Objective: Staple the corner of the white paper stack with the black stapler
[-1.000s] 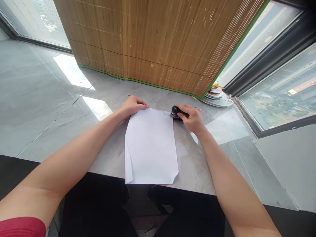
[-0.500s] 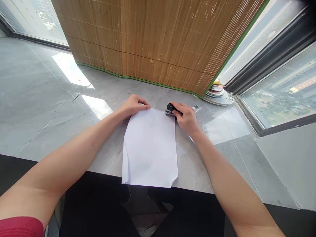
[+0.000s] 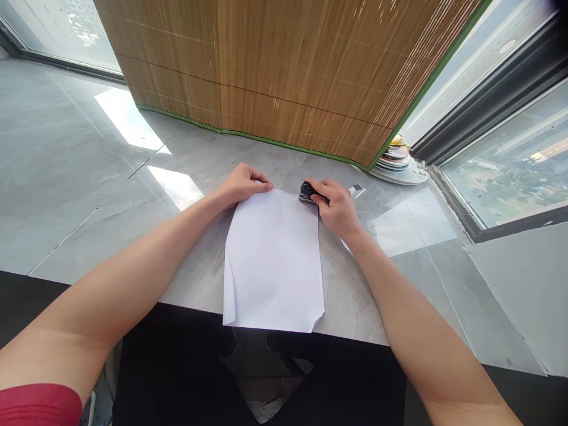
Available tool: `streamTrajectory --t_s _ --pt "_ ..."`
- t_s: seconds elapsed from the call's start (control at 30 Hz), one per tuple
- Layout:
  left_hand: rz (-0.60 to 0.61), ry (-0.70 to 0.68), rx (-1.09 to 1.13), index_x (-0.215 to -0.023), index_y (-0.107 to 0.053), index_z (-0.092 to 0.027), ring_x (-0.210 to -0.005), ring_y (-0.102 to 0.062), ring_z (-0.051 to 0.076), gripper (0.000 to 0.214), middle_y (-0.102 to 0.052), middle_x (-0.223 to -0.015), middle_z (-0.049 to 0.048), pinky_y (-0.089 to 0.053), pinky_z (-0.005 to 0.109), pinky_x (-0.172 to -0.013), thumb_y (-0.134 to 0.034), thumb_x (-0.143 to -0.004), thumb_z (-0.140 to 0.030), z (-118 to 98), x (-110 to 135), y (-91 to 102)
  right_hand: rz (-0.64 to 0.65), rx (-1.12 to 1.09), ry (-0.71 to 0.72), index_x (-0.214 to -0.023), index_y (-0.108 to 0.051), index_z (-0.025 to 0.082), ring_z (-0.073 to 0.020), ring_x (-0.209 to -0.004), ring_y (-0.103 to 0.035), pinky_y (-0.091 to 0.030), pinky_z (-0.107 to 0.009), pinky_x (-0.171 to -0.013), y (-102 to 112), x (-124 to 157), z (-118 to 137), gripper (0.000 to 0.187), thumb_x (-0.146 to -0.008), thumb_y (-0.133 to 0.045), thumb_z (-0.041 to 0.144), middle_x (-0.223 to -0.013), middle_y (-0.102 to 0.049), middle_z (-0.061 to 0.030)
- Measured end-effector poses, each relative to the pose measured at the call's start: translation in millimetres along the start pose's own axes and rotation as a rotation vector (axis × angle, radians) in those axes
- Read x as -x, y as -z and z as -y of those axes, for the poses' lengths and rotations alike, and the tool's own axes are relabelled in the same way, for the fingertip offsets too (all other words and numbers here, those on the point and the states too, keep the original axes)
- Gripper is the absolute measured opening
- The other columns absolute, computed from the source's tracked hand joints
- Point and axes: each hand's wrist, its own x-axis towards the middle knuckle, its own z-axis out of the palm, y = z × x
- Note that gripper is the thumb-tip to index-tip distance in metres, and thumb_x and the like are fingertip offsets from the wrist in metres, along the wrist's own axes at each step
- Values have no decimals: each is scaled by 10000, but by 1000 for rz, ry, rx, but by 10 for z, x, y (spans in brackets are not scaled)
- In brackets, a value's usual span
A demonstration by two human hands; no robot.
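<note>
White sheets of paper [image 3: 273, 260] lie on a grey stone counter [image 3: 89, 195], their near edge hanging over the counter's front. My left hand [image 3: 242, 183] rests with curled fingers pinching the paper's far left corner. My right hand [image 3: 337, 207] is closed round a small black stapler [image 3: 307, 191], whose jaws sit over the paper's far right corner. The near corners of the paper are slightly bent.
A bamboo blind [image 3: 284, 71] with green edging hangs down to the counter behind the paper. A stack of plates [image 3: 397, 163] stands at the back right by the window frame [image 3: 488, 100]. A small shiny object [image 3: 357, 190] lies just right of my right hand.
My right hand has slid the stapler left from beside the paper onto its far right corner. The left hand has stayed on the far left corner.
</note>
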Motion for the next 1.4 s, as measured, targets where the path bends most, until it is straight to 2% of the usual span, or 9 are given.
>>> streamTrajectory --t_s 0.57,1.07,1.3,1.4 --pt "8 6 20 -851 -883 -217 -848 -776 261 227 -825 -889 62 -613 297 -705 -844 -738 -410 5 -5 7 65 66 -6 -1371 -772 273 -338 -1089 -674 -556 -574 -1027 17 -25 31 445 -1017 -504 236 -1159 -756 -107" --pt "13 13 25 -854 -884 -219 -882 -782 276 273 -832 -923 69 -621 307 -702 -861 -714 -453 3 -5 21 88 57 -29 -1370 -771 285 -346 -1114 -676 -541 -587 -1061 38 -35 56 426 -1040 -500 286 -1173 -761 -104" --pt "11 15 23 -861 -880 -215 -862 -781 272 248 -827 -917 73 -625 317 -712 -856 -729 -423 -4 2 22 98 113 -34 -1359 -770 315 -350 -1102 -651 -497 -613 -1052 19 -25 68 434 -1058 -457 311 -1168 -749 -105" --pt "10 14 22 -855 -879 -218 -864 -779 270 229 -826 -926 75 -627 323 -721 -849 -741 -414 -6 5 25 136 167 -10 -1346 -768 329 -347 -1085 -636 -469 -588 -1014 30 -30 75 431 -1075 -434 313 -1157 -745 -113"
